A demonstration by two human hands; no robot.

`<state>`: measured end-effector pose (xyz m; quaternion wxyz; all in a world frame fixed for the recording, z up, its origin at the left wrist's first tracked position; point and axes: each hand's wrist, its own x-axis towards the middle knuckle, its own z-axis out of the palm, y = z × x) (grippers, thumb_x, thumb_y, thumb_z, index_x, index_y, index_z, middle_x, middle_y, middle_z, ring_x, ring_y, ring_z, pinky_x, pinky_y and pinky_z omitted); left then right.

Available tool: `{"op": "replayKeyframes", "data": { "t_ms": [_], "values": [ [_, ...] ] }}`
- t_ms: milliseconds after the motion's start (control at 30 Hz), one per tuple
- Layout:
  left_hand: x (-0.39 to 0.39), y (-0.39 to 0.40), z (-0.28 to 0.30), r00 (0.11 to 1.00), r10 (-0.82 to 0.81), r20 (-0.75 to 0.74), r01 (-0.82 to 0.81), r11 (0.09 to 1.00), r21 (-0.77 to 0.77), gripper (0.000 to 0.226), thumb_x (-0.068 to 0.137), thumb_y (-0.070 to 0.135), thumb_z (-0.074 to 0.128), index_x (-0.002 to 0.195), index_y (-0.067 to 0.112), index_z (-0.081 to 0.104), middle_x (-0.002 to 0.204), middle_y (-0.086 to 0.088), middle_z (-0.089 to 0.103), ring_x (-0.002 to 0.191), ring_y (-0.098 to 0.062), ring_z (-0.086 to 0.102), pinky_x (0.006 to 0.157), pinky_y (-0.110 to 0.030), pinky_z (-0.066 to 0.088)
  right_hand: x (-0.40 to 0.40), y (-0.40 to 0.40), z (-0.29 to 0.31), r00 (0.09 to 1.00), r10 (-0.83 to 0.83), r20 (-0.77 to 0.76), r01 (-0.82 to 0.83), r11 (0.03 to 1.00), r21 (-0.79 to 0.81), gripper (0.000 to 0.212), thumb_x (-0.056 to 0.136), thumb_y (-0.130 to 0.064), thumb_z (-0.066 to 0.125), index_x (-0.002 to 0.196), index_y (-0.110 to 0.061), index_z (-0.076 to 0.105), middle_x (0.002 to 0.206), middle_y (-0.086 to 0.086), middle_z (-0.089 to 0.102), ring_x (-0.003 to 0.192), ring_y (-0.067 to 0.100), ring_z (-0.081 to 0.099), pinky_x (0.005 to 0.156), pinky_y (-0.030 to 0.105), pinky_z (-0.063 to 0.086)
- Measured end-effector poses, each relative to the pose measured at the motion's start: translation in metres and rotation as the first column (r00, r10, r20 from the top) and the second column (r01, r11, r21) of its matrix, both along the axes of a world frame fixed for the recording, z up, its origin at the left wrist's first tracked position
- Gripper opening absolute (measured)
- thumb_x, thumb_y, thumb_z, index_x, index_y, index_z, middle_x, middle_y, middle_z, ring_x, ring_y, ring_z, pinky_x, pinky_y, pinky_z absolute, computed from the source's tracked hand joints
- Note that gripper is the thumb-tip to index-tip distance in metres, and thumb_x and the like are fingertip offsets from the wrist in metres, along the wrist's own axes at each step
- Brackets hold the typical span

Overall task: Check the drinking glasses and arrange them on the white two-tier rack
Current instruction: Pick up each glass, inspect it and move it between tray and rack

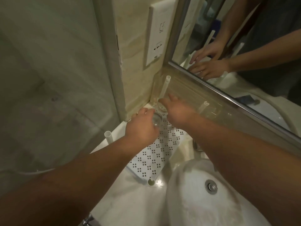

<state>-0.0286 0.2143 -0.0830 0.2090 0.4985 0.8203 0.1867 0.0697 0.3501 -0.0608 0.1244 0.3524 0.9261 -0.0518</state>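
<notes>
Because both glasses are clear and sit over white plastic, their outlines are hard to trace. The left hand [141, 129] curls its fingers round one drinking glass [156, 121], held low over the perforated top shelf of the white rack [151, 159], just ahead of its knuckles. The right hand [178, 112] reaches past it with fingers stretched out and thumb raised, over a second glass [162, 109] in the far corner beyond the left hand. Whether those fingers touch its rim I cannot tell.

I judge the glasses light, stiff, smooth and breakable, and likely slippery if wet. A grip round the wall below the rim, with a gentle set-down, would suit best. A thin upright post [167, 80] stands just beyond the right hand and could be knocked.

The rack's lower tier is hidden beneath the shelf and the forearms. The glass rims blur into glare, and whether either glass rests fully on the shelf is unclear.
</notes>
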Motion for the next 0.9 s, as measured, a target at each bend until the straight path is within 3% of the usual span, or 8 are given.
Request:
{"op": "replayKeyframes", "data": {
  "t_ms": [133, 233, 300, 367, 567, 767, 833, 900],
  "values": [
    [0.002, 0.008, -0.008, 0.983, -0.08, -0.164, 0.071, 0.996, -0.06, 0.05, 0.092, 0.034, 0.055, 0.141, 0.033, 0.046, 0.145, 0.001, 0.045, 0.123, -0.029, 0.049, 0.095, -0.044, 0.048, -0.009, 0.011, -0.011, 0.998, 0.062, 0.03, -0.06, 0.997, -0.057, 0.076, 0.087, -0.007, 0.056, 0.147, -0.042, 0.026, 0.158, 0.011, 0.019, 0.125, 0.038, 0.044, 0.094, 0.046, 0.049],
    [0.004, 0.01, -0.011, 0.971, -0.084, -0.223, 0.071, 0.995, -0.064, 0.048, 0.092, 0.032, 0.054, 0.14, 0.032, 0.046, 0.142, 0.002, 0.046, 0.119, -0.026, 0.053, 0.091, -0.041, 0.046, -0.012, 0.014, -0.018, 0.998, 0.059, -0.02, -0.061, 0.99, -0.127, 0.068, 0.088, -0.009, 0.059, 0.146, -0.036, 0.034, 0.149, 0.014, 0.029, 0.119, 0.037, 0.049, 0.093, 0.044, 0.05],
    [0.005, 0.011, -0.011, 0.962, -0.085, -0.26, 0.068, 0.995, -0.074, 0.046, 0.093, 0.029, 0.055, 0.138, 0.03, 0.048, 0.138, 0.001, 0.048, 0.115, -0.025, 0.055, 0.086, -0.039, 0.046, -0.013, 0.015, -0.019, 0.998, 0.051, -0.032, -0.055, 0.991, -0.125, 0.059, 0.087, -0.012, 0.063, 0.139, -0.031, 0.041, 0.136, 0.014, 0.038, 0.106, 0.035, 0.054, 0.084, 0.041, 0.052],
    [0.006, 0.012, -0.011, 0.956, -0.087, -0.28, 0.063, 0.994, -0.095, 0.044, 0.093, 0.026, 0.056, 0.137, 0.027, 0.048, 0.135, 0.0, 0.049, 0.112, -0.023, 0.057, 0.082, -0.036, 0.046, -0.013, 0.015, -0.019, 0.999, 0.038, -0.03, -0.042, 0.991, -0.127, 0.053, 0.087, -0.012, 0.065, 0.132, -0.028, 0.044, 0.127, 0.011, 0.043, 0.098, 0.033, 0.054, 0.077, 0.038, 0.051],
    [0.006, 0.012, -0.008, 0.963, -0.09, -0.254, 0.064, 0.992, -0.11, 0.044, 0.097, 0.03, 0.056, 0.138, 0.023, 0.046, 0.134, -0.001, 0.047, 0.111, -0.023, 0.058, 0.081, -0.036, 0.046, -0.004, 0.01, -0.013, 1.0, -0.008, -0.019, 0.005, 0.991, -0.132, 0.05, 0.088, -0.009, 0.064, 0.131, -0.026, 0.044, 0.124, 0.011, 0.044, 0.097, 0.032, 0.055, 0.072, 0.039, 0.055],
    [0.006, 0.005, 0.002, 0.997, 0.007, -0.076, -0.013, 0.996, -0.085, 0.053, 0.092, 0.039, 0.059, 0.142, 0.031, 0.043, 0.152, -0.002, 0.036, 0.131, -0.03, 0.047, 0.106, -0.051, 0.041, 0.004, 0.012, 0.015, 0.993, -0.08, -0.083, 0.071, 0.992, -0.1, 0.055, 0.085, -0.019, 0.073, 0.13, -0.028, 0.043, 0.12, 0.009, 0.047, 0.091, 0.028, 0.059, 0.075, 0.042, 0.056],
    [0.008, 0.002, 0.015, 0.992, 0.104, 0.071, -0.106, 0.994, 0.031, 0.051, 0.091, 0.039, 0.059, 0.139, 0.031, 0.047, 0.145, -0.002, 0.043, 0.119, -0.029, 0.056, 0.101, -0.047, 0.046, 0.008, 0.008, 0.029, 0.992, -0.066, -0.106, 0.059, 0.996, -0.065, 0.057, 0.083, -0.022, 0.075, 0.129, -0.029, 0.044, 0.118, 0.009, 0.049, 0.087, 0.027, 0.059, 0.073, 0.041, 0.056],
    [0.012, -0.001, 0.032, 0.953, 0.169, 0.251, -0.206, 0.97, 0.128, 0.046, 0.09, 0.034, 0.06, 0.135, 0.027, 0.053, 0.134, 0.0, 0.053, 0.106, -0.023, 0.064, 0.088, -0.034, 0.051, 0.012, 0.001, 0.045, 0.991, -0.043, -0.124, 0.039, 0.999, -0.03, 0.059, 0.08, -0.026, 0.078, 0.128, -0.029, 0.045, 0.113, 0.008, 0.052, 0.083, 0.025, 0.059, 0.069, 0.038, 0.055]
  ]
}}
